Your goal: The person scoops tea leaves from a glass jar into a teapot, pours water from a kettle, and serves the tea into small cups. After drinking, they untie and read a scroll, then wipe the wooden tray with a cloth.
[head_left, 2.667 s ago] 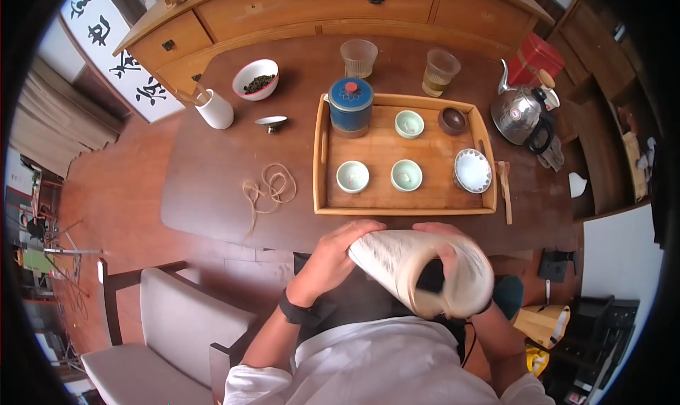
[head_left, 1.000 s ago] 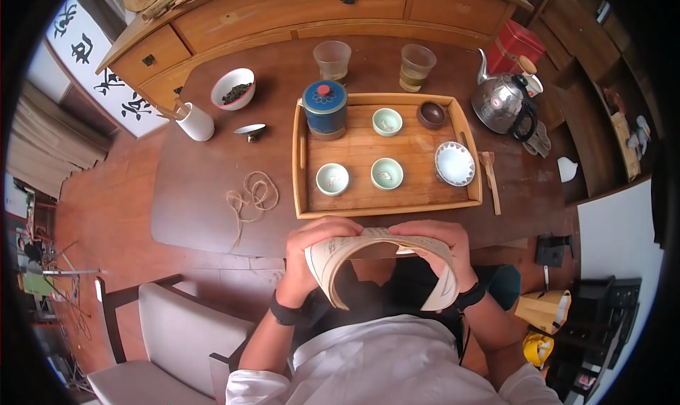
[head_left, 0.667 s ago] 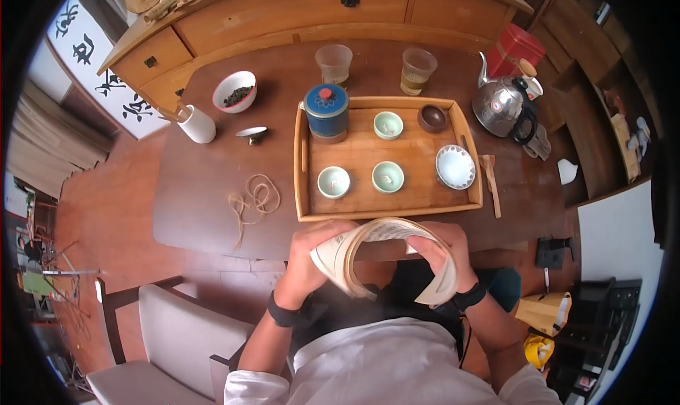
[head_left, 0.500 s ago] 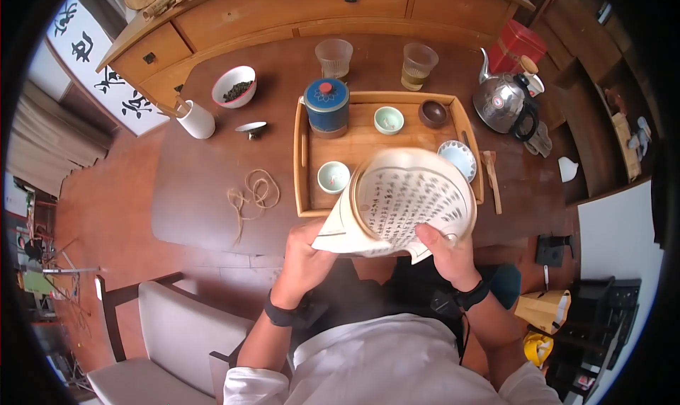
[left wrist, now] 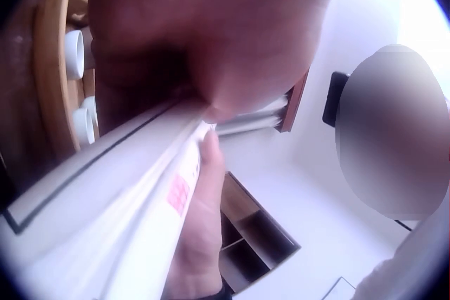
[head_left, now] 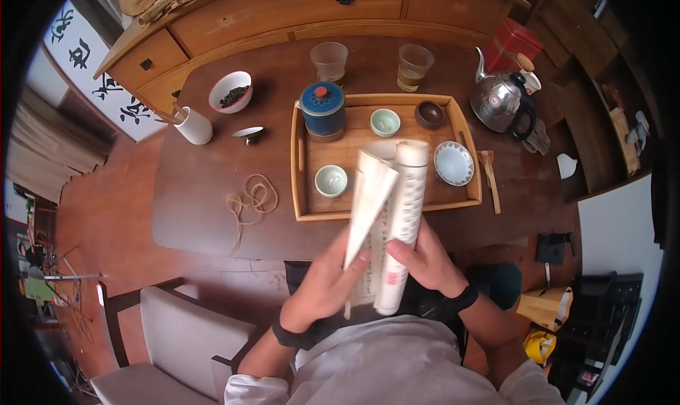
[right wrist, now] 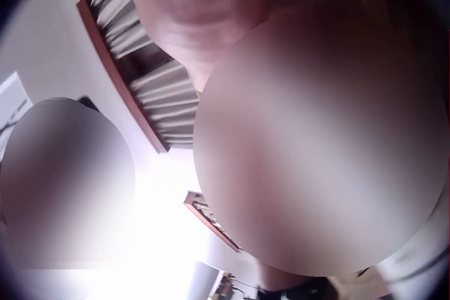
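A cream paper scroll (head_left: 409,214), partly rolled and covered in black handwritten characters with a red seal mark, stands upright between both hands above the tray's front edge. My left hand (head_left: 322,284) holds the loose sheet on its left side, thumb on the paper. My right hand (head_left: 428,260) grips the rolled part on the right, thumb across its front. In the left wrist view the scroll (left wrist: 133,222) runs down from the left hand (left wrist: 211,33), with the right hand (left wrist: 200,237) behind it. The right wrist view shows the hand (right wrist: 204,4) but is largely blurred out.
The wooden tray (head_left: 386,214) bears a blue lidded jar (head_left: 322,111), pale green cups (head_left: 331,182), a dark brown cup (head_left: 429,113) and a patterned white bowl (head_left: 453,163). Around it are twine (head_left: 258,192), a bowl of tea leaves (head_left: 232,92), two glasses and a kettle (head_left: 499,100).
The scroll has gone from a wide curved tube held low, through fanned open over the tray, to narrow and upright. The hands have come closer together, and a green cup is now hidden behind it.
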`<state>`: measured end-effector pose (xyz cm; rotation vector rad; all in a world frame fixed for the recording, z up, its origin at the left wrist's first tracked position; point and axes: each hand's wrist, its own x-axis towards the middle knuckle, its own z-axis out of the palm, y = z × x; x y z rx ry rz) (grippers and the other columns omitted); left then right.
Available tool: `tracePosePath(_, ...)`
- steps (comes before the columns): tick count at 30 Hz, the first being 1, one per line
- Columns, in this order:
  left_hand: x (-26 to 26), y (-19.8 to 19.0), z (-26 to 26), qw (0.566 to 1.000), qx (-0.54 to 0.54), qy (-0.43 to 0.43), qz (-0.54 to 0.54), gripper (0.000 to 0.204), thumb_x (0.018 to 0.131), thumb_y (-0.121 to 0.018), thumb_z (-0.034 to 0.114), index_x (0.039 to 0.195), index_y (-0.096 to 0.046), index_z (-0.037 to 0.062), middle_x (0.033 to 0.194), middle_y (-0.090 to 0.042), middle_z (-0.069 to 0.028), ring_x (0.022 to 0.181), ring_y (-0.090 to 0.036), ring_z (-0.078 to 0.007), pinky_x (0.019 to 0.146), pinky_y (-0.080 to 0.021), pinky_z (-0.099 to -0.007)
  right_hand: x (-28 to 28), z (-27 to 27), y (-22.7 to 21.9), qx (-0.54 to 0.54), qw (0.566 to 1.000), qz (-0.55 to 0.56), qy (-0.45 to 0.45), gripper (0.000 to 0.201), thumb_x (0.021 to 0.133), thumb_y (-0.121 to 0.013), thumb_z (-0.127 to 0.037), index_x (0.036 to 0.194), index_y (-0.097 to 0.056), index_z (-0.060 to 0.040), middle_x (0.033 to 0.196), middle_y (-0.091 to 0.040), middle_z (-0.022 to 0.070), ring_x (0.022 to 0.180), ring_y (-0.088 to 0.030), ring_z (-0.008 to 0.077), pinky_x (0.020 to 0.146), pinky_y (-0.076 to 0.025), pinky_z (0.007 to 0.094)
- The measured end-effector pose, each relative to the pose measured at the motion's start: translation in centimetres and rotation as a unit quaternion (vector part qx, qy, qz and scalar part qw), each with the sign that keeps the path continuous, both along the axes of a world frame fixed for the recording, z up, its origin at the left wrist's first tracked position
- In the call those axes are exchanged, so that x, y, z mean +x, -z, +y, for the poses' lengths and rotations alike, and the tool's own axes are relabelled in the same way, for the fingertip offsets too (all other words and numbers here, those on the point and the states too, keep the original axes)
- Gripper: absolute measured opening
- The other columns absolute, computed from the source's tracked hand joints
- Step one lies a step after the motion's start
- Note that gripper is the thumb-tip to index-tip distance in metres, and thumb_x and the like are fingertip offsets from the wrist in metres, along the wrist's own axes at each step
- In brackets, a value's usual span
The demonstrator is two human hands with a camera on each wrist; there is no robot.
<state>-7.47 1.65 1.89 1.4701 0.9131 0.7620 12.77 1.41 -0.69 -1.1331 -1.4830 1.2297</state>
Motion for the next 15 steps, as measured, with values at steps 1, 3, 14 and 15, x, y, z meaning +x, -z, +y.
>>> tracePosePath(1,0.4,-0.2,-0.3,1.0,0.019,0.009,0.007,0.045,0.104,-0.045,0.017,0.145,-0.038,0.0011,0.134,-0.054,-0.0187,0.126,-0.052,-0.0235,0.105,-0.039,-0.0357,-0.2,-0.1,-0.4,0.01,0.999,-0.031,0.001,0.061,0.093,-0.065,-0.031,0.137,-0.039,0.0022,0.116,-0.063,0.0185,0.103,-0.065,0.0266,0.087,-0.051,0.0364)
tracePosePath(3,0.6,0.2,-0.7,0.999,0.031,-0.014,0.009,0.044,0.104,-0.044,0.014,0.145,-0.038,0.0014,0.129,-0.057,-0.0199,0.119,-0.057,-0.0256,0.1,-0.043,-0.0353,-0.6,-0.2,-1.2,0.008,0.997,-0.067,0.031,0.057,0.093,-0.065,-0.029,0.134,-0.041,0.0022,0.105,-0.066,0.0182,0.096,-0.068,0.0284,0.082,-0.052,0.0368)
tracePosePath(14,1.3,1.7,-0.5,0.998,-0.025,-0.043,-0.048,0.063,0.092,-0.065,0.017,0.144,-0.035,-0.0016,0.127,-0.057,-0.0196,0.114,-0.059,-0.027,0.096,-0.046,-0.0353,-0.2,0.4,-1.3,-0.043,0.996,-0.057,0.044,0.052,0.086,-0.057,-0.006,0.134,-0.038,0.0016,0.109,-0.063,0.0199,0.1,-0.066,0.0326,0.085,-0.051,0.0391)
tracePosePath(15,1.2,1.8,-0.4,0.998,-0.004,-0.045,-0.042,0.066,0.09,-0.067,0.018,0.144,-0.035,-0.0019,0.13,-0.055,-0.02,0.117,-0.057,-0.0274,0.099,-0.044,-0.036,-0.3,0.3,-1.3,-0.045,0.998,-0.046,0.023,0.053,0.086,-0.058,-0.005,0.134,-0.038,0.0013,0.112,-0.062,0.0204,0.103,-0.065,0.0324,0.087,-0.05,0.0389)
